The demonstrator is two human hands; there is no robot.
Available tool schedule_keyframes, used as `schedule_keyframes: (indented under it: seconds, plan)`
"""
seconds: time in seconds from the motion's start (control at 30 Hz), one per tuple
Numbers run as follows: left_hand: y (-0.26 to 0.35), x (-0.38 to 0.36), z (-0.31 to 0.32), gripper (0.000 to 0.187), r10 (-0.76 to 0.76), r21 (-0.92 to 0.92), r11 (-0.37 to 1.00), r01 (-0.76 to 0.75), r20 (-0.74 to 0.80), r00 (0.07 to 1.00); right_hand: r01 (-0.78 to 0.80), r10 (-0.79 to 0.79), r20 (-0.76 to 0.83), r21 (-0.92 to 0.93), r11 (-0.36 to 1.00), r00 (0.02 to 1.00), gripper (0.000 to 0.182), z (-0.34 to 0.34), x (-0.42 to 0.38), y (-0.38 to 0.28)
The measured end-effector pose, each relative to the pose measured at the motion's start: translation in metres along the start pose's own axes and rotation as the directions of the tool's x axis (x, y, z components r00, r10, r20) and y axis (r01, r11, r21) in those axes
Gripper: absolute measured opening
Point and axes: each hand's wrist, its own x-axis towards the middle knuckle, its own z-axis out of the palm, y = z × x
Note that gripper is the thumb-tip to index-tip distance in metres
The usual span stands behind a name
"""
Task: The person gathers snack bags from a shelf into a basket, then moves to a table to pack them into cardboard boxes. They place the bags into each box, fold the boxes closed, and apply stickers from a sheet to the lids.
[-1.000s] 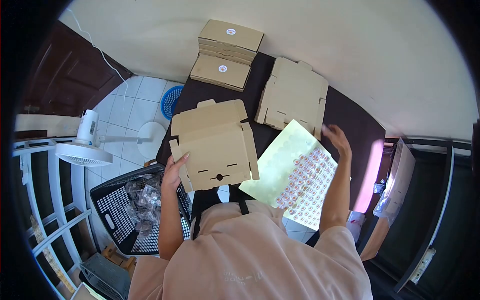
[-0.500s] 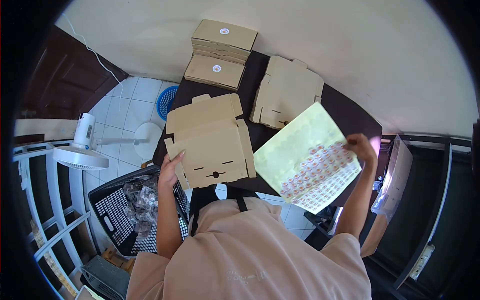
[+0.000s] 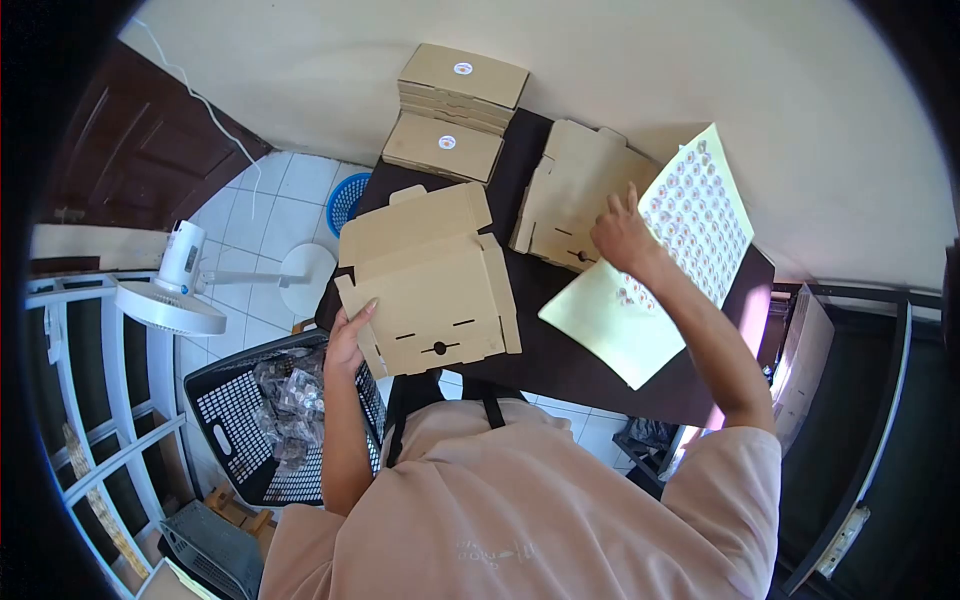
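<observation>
An unfolded brown cardboard box (image 3: 425, 290) lies at the table's front left, its slots and round hole toward me. My left hand (image 3: 347, 340) grips its left edge, thumb on top. Farther right, a pale yellow sheet (image 3: 700, 215) with rows of small round stickers stands tilted, its near part low over the table. My right hand (image 3: 622, 232) is at the sheet's left edge, beside flat unfolded boxes (image 3: 575, 190); the fingers point away from me, somewhat apart, and whether they pinch anything is unclear.
Closed boxes with round stickers (image 3: 455, 145) are stacked at the back left of the dark table (image 3: 540, 345). A black basket (image 3: 235, 430) with clear packets, a blue basket (image 3: 345, 200) and a white fan (image 3: 175, 300) stand to the left. A wall borders the table's back.
The sticker sheet has swung up and to the right, turning as it moved. My right hand has gone from its right corner to its left edge. My left hand still grips the box.
</observation>
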Motion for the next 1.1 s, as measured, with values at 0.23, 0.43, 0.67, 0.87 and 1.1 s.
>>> schedule_keyframes:
  seconds: [0.23, 0.43, 0.67, 0.87, 1.1]
  plan:
    - [-0.005, 0.007, 0.004, 0.036, -0.002, 0.058, 0.998, 0.004, -0.025, 1.000, 0.030, 0.199, -0.404, 0.495, 0.868, 0.893, 0.018, 0.041, -0.026, -0.057]
    - [-0.033, 0.028, -0.003, 0.036, 0.329, 0.478, 0.865, -0.153, -0.310, 0.892, -0.041, 0.412, -0.012, 0.992, 0.119, 0.911, 0.031, 0.041, -0.013, -0.143]
    - [-0.026, -0.025, 0.007, 0.059, 0.596, 0.846, 0.491, -0.208, -0.152, 0.789, 0.014, 0.121, -0.080, 0.881, 0.472, 0.989, 0.064, -0.007, -0.025, -0.200]
    - [-0.033, -0.061, 0.001, 0.042, 0.492, 0.967, 0.026, -0.254, 0.209, 0.845, 0.143, 0.260, -0.300, 0.860, 0.490, 0.918, 0.028, 0.037, -0.026, -0.226]
    - [-0.030, -0.033, -0.016, 0.018, 0.465, 0.945, 0.258, -0.199, 0.059, 0.883, 0.014, 0.303, -0.147, 0.916, 0.401, 0.941, 0.029, 0.028, -0.014, -0.226]
